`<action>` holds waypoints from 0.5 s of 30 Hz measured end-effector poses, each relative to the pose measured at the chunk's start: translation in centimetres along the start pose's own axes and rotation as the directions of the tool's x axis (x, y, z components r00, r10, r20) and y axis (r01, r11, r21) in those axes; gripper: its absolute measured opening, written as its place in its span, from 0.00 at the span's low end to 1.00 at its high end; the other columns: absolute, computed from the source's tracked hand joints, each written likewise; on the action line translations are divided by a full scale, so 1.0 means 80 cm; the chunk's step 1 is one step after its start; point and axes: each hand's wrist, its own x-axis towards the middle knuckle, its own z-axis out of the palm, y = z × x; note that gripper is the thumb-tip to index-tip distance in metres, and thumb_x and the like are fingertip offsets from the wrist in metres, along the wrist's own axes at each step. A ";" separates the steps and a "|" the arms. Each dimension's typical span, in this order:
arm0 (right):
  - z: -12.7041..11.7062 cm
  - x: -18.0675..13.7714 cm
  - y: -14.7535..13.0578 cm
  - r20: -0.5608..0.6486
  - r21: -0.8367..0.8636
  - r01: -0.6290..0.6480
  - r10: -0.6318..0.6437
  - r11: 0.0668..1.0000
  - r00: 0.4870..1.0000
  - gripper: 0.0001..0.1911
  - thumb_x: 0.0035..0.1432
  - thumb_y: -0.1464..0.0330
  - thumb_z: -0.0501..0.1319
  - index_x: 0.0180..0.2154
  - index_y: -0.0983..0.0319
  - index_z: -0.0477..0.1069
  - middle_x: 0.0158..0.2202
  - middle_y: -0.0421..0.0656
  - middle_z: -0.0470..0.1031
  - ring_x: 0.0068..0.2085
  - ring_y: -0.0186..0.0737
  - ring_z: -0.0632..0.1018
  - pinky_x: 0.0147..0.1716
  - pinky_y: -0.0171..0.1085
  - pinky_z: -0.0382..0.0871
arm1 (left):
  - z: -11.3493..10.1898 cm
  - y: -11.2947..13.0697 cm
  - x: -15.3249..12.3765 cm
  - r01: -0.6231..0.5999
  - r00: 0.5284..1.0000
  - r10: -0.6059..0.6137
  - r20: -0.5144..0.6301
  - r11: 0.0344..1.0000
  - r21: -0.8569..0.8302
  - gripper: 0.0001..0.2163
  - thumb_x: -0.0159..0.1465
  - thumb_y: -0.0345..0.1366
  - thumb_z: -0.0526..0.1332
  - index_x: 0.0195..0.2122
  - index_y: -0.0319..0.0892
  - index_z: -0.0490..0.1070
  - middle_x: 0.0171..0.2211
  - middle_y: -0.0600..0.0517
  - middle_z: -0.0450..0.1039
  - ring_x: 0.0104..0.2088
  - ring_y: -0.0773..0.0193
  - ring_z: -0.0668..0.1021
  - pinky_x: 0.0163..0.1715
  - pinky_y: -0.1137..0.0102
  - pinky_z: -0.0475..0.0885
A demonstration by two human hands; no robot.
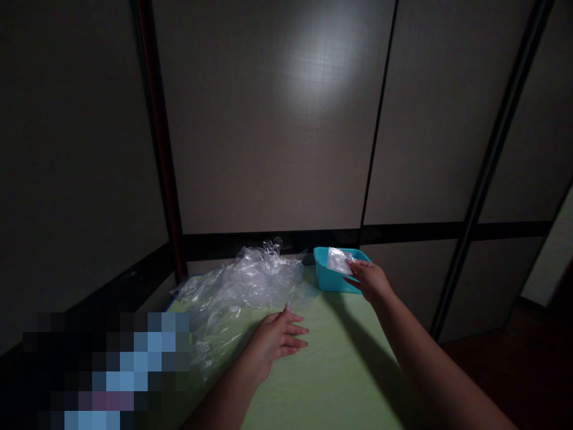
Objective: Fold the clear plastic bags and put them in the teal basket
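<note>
My right hand (370,280) reaches out over the near rim of a small turquoise tub (324,276) at the far end of the green table (331,370). Its fingers pinch a small clear plastic packet (338,260) that lies over the tub's opening. My left hand (277,337) rests flat on the table with fingers stretched out, touching the edge of a heap of crumpled clear plastic bags (244,283). The left hand holds nothing.
Grey wall panels with dark frames rise right behind the table. A dark red post (163,155) stands at the back left corner. The plastic heap covers the table's left half. A blurred patch hides the lower left. Dark floor lies to the right.
</note>
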 end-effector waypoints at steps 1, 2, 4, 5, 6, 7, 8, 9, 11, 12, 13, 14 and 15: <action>0.002 0.006 0.000 -0.016 -0.013 -0.025 0.025 1.000 1.000 0.12 0.44 0.64 0.67 0.27 0.62 0.67 0.24 0.38 0.70 0.28 0.34 0.72 0.31 0.37 0.71 | 0.001 0.002 -0.001 0.007 1.000 -0.007 -0.002 1.000 0.005 0.27 0.56 0.58 0.55 0.41 0.36 0.68 0.37 0.42 0.76 0.30 0.59 0.79 0.31 0.69 0.69; 0.004 0.010 0.000 -0.029 -0.028 -0.049 0.048 0.998 0.998 0.10 0.48 0.64 0.65 0.30 0.63 0.68 0.27 0.39 0.71 0.30 0.34 0.73 0.32 0.38 0.71 | 0.002 0.003 -0.002 0.014 1.000 -0.014 -0.004 1.000 0.009 0.27 0.56 0.58 0.55 0.40 0.36 0.68 0.36 0.42 0.76 0.30 0.59 0.79 0.31 0.69 0.69; 0.009 0.018 0.000 -0.045 -0.056 -0.089 0.086 0.994 0.995 0.11 0.56 0.64 0.60 0.40 0.63 0.68 0.37 0.43 0.72 0.36 0.37 0.74 0.35 0.40 0.71 | 0.003 0.007 -0.005 0.030 1.000 -0.030 -0.007 0.999 0.017 0.28 0.55 0.59 0.55 0.39 0.36 0.69 0.36 0.42 0.76 0.30 0.59 0.79 0.31 0.68 0.69; 0.011 0.021 0.001 -0.049 -0.069 -0.104 0.101 0.992 0.994 0.13 0.58 0.64 0.58 0.44 0.64 0.67 0.42 0.44 0.70 0.39 0.38 0.74 0.37 0.42 0.71 | 0.004 0.009 -0.006 0.035 0.999 -0.035 -0.007 0.999 0.020 0.29 0.54 0.60 0.55 0.39 0.35 0.69 0.35 0.42 0.76 0.30 0.59 0.79 0.31 0.68 0.69; 0.013 0.023 0.001 -0.053 -0.080 -0.115 0.111 0.990 0.992 0.15 0.60 0.64 0.56 0.47 0.63 0.65 0.46 0.45 0.69 0.41 0.40 0.73 0.39 0.44 0.70 | 0.004 0.010 -0.007 0.037 0.999 -0.037 -0.005 0.999 0.022 0.29 0.53 0.61 0.55 0.39 0.35 0.69 0.35 0.41 0.76 0.31 0.58 0.79 0.32 0.68 0.69; 0.015 0.025 0.000 -0.057 -0.088 -0.121 0.116 0.989 0.992 0.16 0.60 0.64 0.56 0.49 0.63 0.64 0.48 0.46 0.67 0.43 0.41 0.73 0.40 0.45 0.69 | 0.004 0.011 -0.008 0.038 0.999 -0.038 -0.003 0.999 0.024 0.30 0.53 0.61 0.55 0.39 0.35 0.69 0.35 0.41 0.76 0.31 0.58 0.79 0.32 0.68 0.69; 0.016 0.027 0.000 -0.062 -0.093 -0.123 0.117 0.988 0.991 0.17 0.60 0.64 0.56 0.49 0.63 0.64 0.48 0.46 0.67 0.44 0.41 0.72 0.41 0.45 0.69 | 0.005 0.012 -0.008 0.038 0.999 -0.038 0.000 0.999 0.025 0.31 0.52 0.62 0.55 0.39 0.35 0.69 0.35 0.41 0.76 0.31 0.57 0.79 0.32 0.67 0.69; 0.016 0.029 -0.001 -0.066 -0.096 -0.121 0.114 0.988 0.991 0.16 0.60 0.64 0.56 0.49 0.62 0.64 0.48 0.46 0.67 0.44 0.41 0.72 0.41 0.46 0.69 | 0.005 0.013 -0.009 0.037 0.999 -0.037 0.002 0.999 0.026 0.31 0.52 0.62 0.55 0.39 0.35 0.69 0.35 0.41 0.76 0.31 0.57 0.79 0.32 0.67 0.69; 0.016 0.031 -0.003 -0.066 -0.094 -0.108 0.102 0.990 0.993 0.15 0.60 0.64 0.55 0.48 0.62 0.64 0.49 0.46 0.67 0.44 0.41 0.72 0.41 0.45 0.69 | 0.004 0.013 -0.009 0.037 0.999 -0.037 0.006 0.999 0.026 0.32 0.51 0.62 0.55 0.39 0.35 0.69 0.35 0.41 0.76 0.31 0.57 0.79 0.32 0.67 0.69; 0.016 0.032 -0.003 -0.063 -0.091 -0.100 0.094 0.991 0.994 0.15 0.61 0.64 0.55 0.48 0.61 0.65 0.49 0.46 0.67 0.44 0.40 0.72 0.41 0.45 0.69 | 0.004 0.012 -0.008 0.035 0.999 -0.035 0.007 0.999 0.025 0.32 0.51 0.62 0.55 0.39 0.35 0.69 0.35 0.41 0.76 0.31 0.57 0.79 0.32 0.67 0.69; 0.016 0.033 -0.004 -0.058 -0.086 -0.092 0.087 0.992 0.995 0.14 0.61 0.64 0.55 0.48 0.61 0.65 0.49 0.46 0.67 0.44 0.40 0.72 0.42 0.44 0.69 | 0.004 0.012 -0.007 0.034 0.999 -0.034 0.009 0.999 0.024 0.31 0.52 0.62 0.55 0.39 0.35 0.69 0.35 0.41 0.76 0.31 0.58 0.79 0.32 0.68 0.69; 0.016 0.033 -0.004 -0.053 -0.081 -0.084 0.080 0.993 0.995 0.14 0.61 0.64 0.55 0.48 0.60 0.65 0.49 0.46 0.67 0.44 0.40 0.72 0.42 0.44 0.69 | 0.004 0.011 -0.006 0.035 0.999 -0.035 0.010 0.999 0.024 0.31 0.52 0.62 0.54 0.38 0.35 0.69 0.35 0.41 0.76 0.30 0.58 0.79 0.32 0.68 0.69; 0.015 0.033 -0.004 -0.048 -0.076 -0.077 0.074 0.994 0.996 0.14 0.61 0.64 0.54 0.47 0.60 0.65 0.49 0.46 0.67 0.43 0.39 0.72 0.42 0.44 0.69 | 0.003 0.010 -0.005 0.038 0.999 -0.038 0.011 0.999 0.026 0.30 0.53 0.62 0.54 0.38 0.35 0.69 0.34 0.41 0.76 0.29 0.59 0.79 0.31 0.68 0.68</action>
